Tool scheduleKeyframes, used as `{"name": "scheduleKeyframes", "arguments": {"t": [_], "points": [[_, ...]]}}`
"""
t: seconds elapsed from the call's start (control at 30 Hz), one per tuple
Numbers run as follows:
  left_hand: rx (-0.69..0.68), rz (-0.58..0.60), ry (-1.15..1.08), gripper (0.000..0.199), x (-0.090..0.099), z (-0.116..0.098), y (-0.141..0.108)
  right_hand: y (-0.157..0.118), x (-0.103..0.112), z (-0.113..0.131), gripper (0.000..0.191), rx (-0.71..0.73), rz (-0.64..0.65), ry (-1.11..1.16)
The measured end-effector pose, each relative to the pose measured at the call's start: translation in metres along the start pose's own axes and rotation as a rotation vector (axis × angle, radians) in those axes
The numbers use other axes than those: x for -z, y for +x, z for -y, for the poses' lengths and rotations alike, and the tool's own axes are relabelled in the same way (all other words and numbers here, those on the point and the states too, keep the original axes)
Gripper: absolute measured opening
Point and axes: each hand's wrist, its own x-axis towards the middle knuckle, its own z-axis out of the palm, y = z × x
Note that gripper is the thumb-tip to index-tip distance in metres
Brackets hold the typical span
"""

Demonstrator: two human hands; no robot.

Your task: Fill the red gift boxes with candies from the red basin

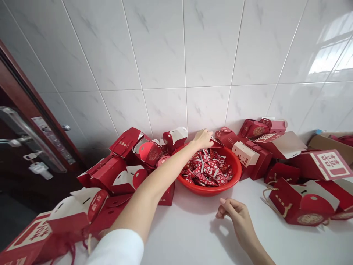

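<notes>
My left hand [203, 139] reaches across to the far rim of a red plastic bowl [204, 190]. Its fingers are closed on the edge of a small red box [216, 142], partly hidden behind the hand. Many red-and-white patterned packets [209, 170] fill the bowl. In front of the bowl, at the lower right, my right hand [234, 217] hangs just above the white table with its fingers curled together and nothing visible in them.
Red gift boxes [125, 143] crowd the left side, several with open flaps. More red boxes [306, 206], some with rope handles, stand on the right of the white table [187, 232]. A tiled wall rises behind; a dark door with keys [41, 168] is at the left.
</notes>
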Motion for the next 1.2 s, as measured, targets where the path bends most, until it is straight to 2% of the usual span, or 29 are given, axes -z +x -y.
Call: {"name": "scheduleKeyframes", "arguments": {"t": [0.1,0.2,0.37,0.47,0.63,0.73,0.8,0.9,1.03,1.13,1.2], "points": [[0.015,0.057,0.004,0.047,-0.011,-0.004,0.012,-0.002,-0.004,-0.006,0.056,-0.014,-0.004,0.003],[0.025,0.101,0.009,0.053,-0.015,0.002,0.018,-0.003,-0.011,-0.016,0.058,-0.023,0.035,-0.003],[0.003,0.077,-0.016,0.056,-0.005,0.027,0.012,-0.004,-0.016,-0.023,0.061,-0.002,0.081,-0.045],[0.045,0.017,-0.001,0.052,0.01,0.047,-0.005,-0.006,-0.012,-0.017,0.062,0.005,0.095,-0.101],[0.222,-0.032,0.07,0.042,0.037,0.084,-0.048,-0.005,-0.01,-0.016,0.067,0.059,0.093,-0.239],[0.246,0.02,0.073,0.041,0.039,0.1,-0.074,-0.004,-0.009,-0.019,0.069,0.087,0.086,-0.278],[0.238,0.028,0.058,0.03,0.036,0.107,-0.088,-0.004,-0.008,-0.019,0.069,0.097,0.082,-0.292],[0.22,-0.042,0.029,0.013,0.03,0.11,-0.104,-0.003,-0.004,-0.016,0.068,0.115,0.063,-0.323],[0.191,-0.206,-0.026,0.023,0.037,0.111,-0.116,-0.001,0.001,-0.015,0.069,0.123,0.04,-0.358],[0.211,-0.305,-0.073,0.021,0.052,0.111,-0.122,-0.001,0.002,-0.017,0.07,0.116,0.037,-0.381],[0.236,-0.347,-0.105,0.03,0.063,0.109,-0.126,-0.002,0.002,-0.018,0.07,0.113,0.035,-0.395]]}}
